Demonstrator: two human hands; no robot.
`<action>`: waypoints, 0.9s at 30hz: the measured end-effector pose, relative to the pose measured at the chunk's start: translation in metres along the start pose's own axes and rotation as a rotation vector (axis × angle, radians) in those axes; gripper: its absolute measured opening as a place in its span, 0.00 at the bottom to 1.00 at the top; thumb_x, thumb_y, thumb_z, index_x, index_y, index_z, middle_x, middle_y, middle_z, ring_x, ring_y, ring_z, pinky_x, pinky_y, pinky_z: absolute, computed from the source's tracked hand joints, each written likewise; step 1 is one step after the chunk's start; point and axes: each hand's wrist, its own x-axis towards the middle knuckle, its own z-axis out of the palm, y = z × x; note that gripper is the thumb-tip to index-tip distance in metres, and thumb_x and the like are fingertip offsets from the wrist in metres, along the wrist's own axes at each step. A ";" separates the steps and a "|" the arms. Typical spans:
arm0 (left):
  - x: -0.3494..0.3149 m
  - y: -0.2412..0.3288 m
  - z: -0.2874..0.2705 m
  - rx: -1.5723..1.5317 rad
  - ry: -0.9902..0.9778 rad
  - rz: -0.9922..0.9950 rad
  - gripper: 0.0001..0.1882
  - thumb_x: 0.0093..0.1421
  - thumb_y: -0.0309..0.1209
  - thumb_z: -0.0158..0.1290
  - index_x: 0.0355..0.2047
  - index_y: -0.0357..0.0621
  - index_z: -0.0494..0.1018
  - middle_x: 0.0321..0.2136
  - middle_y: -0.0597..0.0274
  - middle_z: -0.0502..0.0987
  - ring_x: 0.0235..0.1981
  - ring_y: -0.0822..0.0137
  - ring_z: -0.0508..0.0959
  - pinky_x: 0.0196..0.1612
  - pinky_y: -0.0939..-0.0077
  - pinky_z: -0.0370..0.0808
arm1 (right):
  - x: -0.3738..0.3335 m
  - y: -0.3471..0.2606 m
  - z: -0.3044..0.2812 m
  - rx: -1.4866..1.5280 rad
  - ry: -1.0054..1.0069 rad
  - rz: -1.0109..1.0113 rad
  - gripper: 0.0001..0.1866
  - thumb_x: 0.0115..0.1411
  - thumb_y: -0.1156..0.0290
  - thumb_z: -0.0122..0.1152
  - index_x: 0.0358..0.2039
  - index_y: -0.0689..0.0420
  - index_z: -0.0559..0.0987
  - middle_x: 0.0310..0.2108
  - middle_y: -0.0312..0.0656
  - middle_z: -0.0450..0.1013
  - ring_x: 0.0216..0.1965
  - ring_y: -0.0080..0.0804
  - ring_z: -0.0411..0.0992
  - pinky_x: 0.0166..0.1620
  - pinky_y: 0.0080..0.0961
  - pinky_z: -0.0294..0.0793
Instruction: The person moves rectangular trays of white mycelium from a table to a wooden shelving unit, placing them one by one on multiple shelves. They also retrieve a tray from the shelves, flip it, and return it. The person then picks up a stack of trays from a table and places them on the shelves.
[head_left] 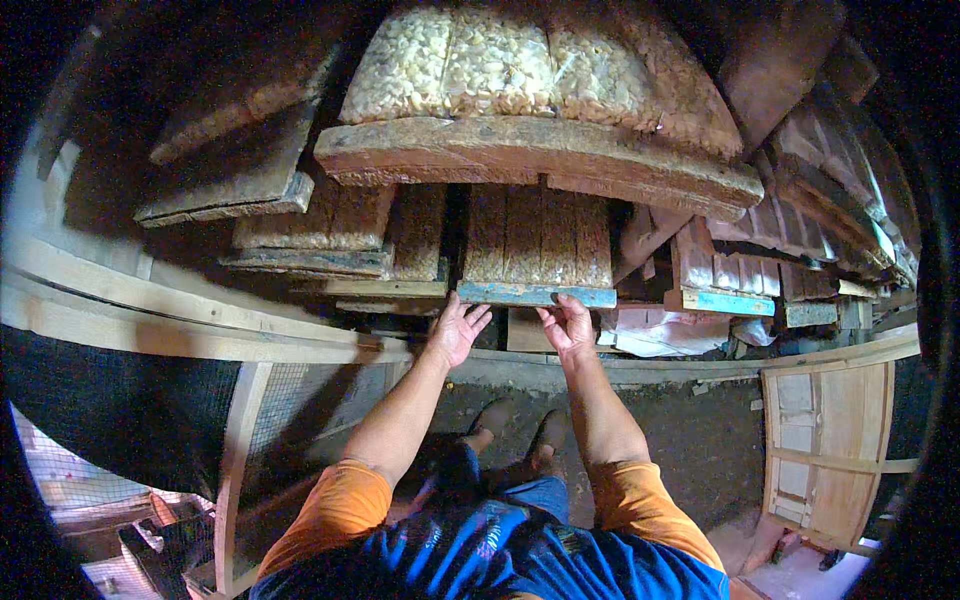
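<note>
Slabs of pale beans, packed like tempeh [540, 235], lie side by side on a wooden board with a worn blue front edge [535, 295]. At the left end of that edge is my left hand [460, 332], palm up, its thumb against the wood and its fingers spread. My right hand [570, 328] meets the edge near its right end, thumb up against it and fingers apart just below. Neither hand is closed round the board. Above, a thick plank [540, 150] carries larger bean slabs [495, 65] in clear wrapping.
More loaded boards stand left [310, 262] and right, one with a blue edge [728, 303]. White plastic sheeting [665, 332] hangs below. A wooden rail [180, 335] with mesh runs at left; a wooden door-like panel [830, 440] stands at right. My feet are on the dark floor [680, 440].
</note>
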 end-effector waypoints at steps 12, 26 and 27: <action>0.015 -0.008 -0.020 0.054 0.060 0.050 0.30 0.67 0.46 0.43 0.57 0.33 0.54 0.54 0.46 0.61 0.60 0.48 0.62 0.62 0.54 0.64 | 0.015 0.006 -0.014 -0.004 -0.025 -0.014 0.06 0.48 0.77 0.64 0.27 0.58 0.75 0.30 0.44 0.75 0.33 0.38 0.73 0.36 0.34 0.78; 0.004 0.012 -0.034 0.068 -0.052 -0.189 0.29 0.59 0.49 0.44 0.57 0.46 0.64 0.54 0.65 0.69 0.57 0.60 0.66 0.60 0.55 0.59 | -0.019 0.001 -0.069 -0.070 -0.083 0.147 0.06 0.49 0.74 0.64 0.29 0.57 0.77 0.30 0.39 0.75 0.31 0.37 0.73 0.37 0.33 0.77; 0.004 0.011 -0.033 0.115 -0.004 -0.211 0.30 0.59 0.50 0.45 0.57 0.46 0.64 0.54 0.66 0.70 0.57 0.61 0.66 0.60 0.57 0.59 | -0.026 -0.004 -0.076 -0.082 -0.088 0.233 0.06 0.49 0.74 0.63 0.29 0.57 0.77 0.29 0.38 0.74 0.31 0.36 0.72 0.37 0.33 0.78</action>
